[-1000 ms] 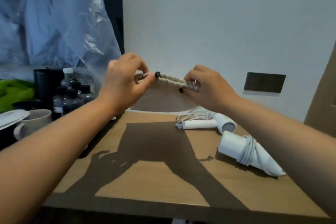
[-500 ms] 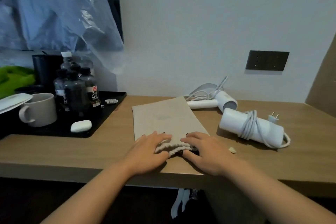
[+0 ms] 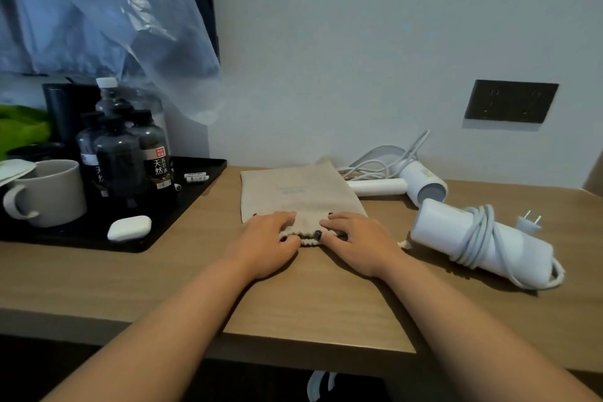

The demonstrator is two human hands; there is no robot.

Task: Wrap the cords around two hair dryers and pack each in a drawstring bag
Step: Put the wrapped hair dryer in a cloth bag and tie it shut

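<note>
Both hands pinch the gathered mouth of the drawstring bag (image 3: 300, 192): left hand (image 3: 264, 243), right hand (image 3: 354, 243); a wrapped dryer (image 3: 483, 238) lies beside the right hand.

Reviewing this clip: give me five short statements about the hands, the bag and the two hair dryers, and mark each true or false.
1. Both hands, left hand and right hand, rest at the gathered mouth of the drawstring bag. True.
2. The nearer hair dryer has its cord wound around it. True.
3. The farther hair dryer is already inside the bag. False: it lies on the table behind the bag, cord loose.
4. The bag hangs in the air. False: it lies flat on the table.
5. The plug sits in the wall socket. False: it lies on the table.
</note>
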